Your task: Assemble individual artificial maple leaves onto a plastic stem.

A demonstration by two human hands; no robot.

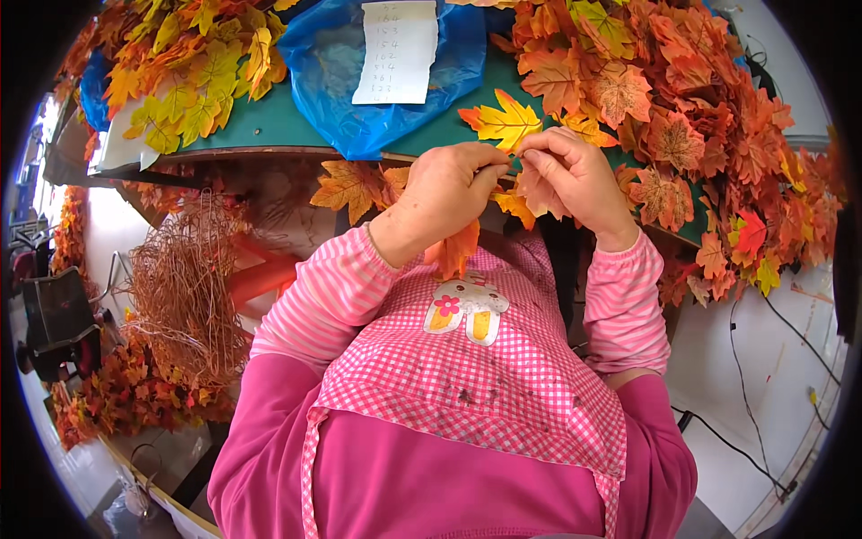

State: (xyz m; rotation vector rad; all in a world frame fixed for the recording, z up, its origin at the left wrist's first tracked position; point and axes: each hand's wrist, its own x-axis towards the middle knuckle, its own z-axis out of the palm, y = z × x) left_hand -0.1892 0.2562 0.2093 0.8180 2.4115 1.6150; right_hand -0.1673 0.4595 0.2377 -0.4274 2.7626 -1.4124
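My left hand (444, 193) and my right hand (575, 175) meet at the table's front edge, thumbs and fingers pinched together almost tip to tip. Between them runs a sprig of artificial maple leaves; its thin stem is mostly covered by my fingers. A yellow leaf with red tips (509, 123) lies just beyond the fingertips. Beside my left wrist an orange-brown leaf (348, 190) sticks out, and an orange leaf (460, 250) hangs below that hand over the apron. Under my right fingers a pale orange leaf (541, 193) dangles.
On the green table (256, 112) lies a blue plastic bag (328, 81) with a handwritten paper slip (395, 54) on it. Orange leaves (678, 117) heap at right, yellow ones (202, 85) at left. Brown wiry stems (189, 287) hang at left; black cables (741, 449) trail at right.
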